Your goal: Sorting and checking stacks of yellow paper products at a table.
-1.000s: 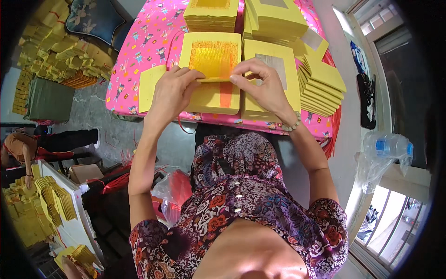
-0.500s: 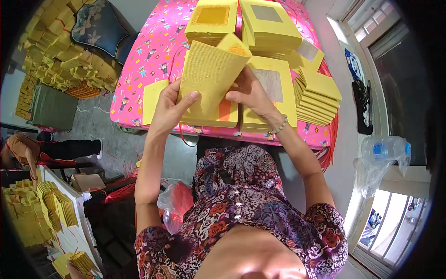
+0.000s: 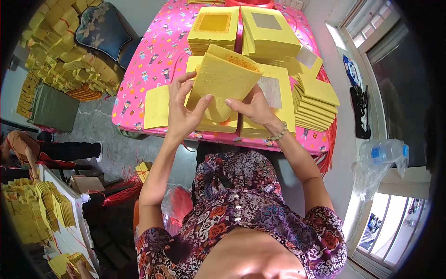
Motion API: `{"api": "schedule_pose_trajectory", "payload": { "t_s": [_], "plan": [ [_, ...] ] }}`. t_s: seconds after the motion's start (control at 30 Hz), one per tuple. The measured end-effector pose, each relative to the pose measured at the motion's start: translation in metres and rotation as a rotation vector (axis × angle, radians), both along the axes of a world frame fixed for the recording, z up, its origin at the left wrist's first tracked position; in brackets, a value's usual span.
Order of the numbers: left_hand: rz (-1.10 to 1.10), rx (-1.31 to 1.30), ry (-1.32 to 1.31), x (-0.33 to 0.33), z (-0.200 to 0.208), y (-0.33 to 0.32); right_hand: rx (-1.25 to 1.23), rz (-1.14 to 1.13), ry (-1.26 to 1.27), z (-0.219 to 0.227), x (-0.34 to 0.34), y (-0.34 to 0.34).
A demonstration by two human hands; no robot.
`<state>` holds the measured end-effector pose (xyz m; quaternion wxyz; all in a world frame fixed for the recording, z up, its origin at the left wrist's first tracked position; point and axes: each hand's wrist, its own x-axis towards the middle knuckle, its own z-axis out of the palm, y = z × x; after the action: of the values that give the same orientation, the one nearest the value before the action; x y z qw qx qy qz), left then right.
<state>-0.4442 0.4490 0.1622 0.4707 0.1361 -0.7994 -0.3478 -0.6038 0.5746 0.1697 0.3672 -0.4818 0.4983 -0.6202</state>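
A sheet of rough yellow paper (image 3: 223,76) is curled over on itself above the table, with orange marking on its inner face. My left hand (image 3: 182,108) holds its left side, thumb on the front near the lower edge and some fingers spread along the side. My right hand (image 3: 259,108) grips the lower right, thumb in front and the other fingers hidden behind. Beneath the hands lie stacks of yellow paper, one showing a silver-grey square (image 3: 270,92). Farther back are a stack with a gold square (image 3: 211,22) and another with a grey square (image 3: 265,19).
The table wears a pink patterned cloth (image 3: 134,100). A fanned yellow stack (image 3: 318,104) and red strings (image 3: 329,149) are at its right edge. A plastic bottle (image 3: 388,151) stands by the window. At left are a blue chair (image 3: 103,28), heaped yellow bundles and a co-worker (image 3: 23,146).
The paper has curled round further, its open end now facing the upper right. My left hand has moved right, toward my right hand, with its fingers lifting apart.
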Motion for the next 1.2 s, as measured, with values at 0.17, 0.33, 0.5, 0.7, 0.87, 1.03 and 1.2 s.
{"api": "schedule_pose_trajectory", "payload": {
  "t_s": [0.17, 0.33, 0.5, 0.7, 0.87, 1.03, 1.2],
  "plan": [
    [-0.265, 0.404, 0.04, -0.005, 0.0, 0.009, -0.008, -0.052, 0.09, 0.006, 0.0, 0.002],
    [-0.249, 0.393, 0.242, -0.014, 0.008, 0.019, -0.01, -0.082, 0.127, 0.016, -0.003, 0.003],
    [-0.323, 0.394, 0.164, -0.018, 0.014, 0.014, -0.067, -0.068, 0.09, 0.021, -0.002, 0.002],
    [-0.354, 0.477, 0.182, -0.022, 0.016, 0.021, -0.095, -0.091, 0.069, 0.017, -0.005, -0.001],
    [-0.361, 0.49, 0.229, -0.023, 0.015, 0.027, -0.158, -0.148, 0.053, 0.013, 0.003, 0.001],
    [-0.342, 0.548, 0.241, -0.023, 0.013, 0.028, -0.133, -0.169, 0.085, 0.014, 0.003, 0.002],
    [-0.321, 0.535, 0.238, -0.023, 0.012, 0.028, -0.103, -0.177, 0.097, 0.014, 0.003, 0.003]
  ]
}}
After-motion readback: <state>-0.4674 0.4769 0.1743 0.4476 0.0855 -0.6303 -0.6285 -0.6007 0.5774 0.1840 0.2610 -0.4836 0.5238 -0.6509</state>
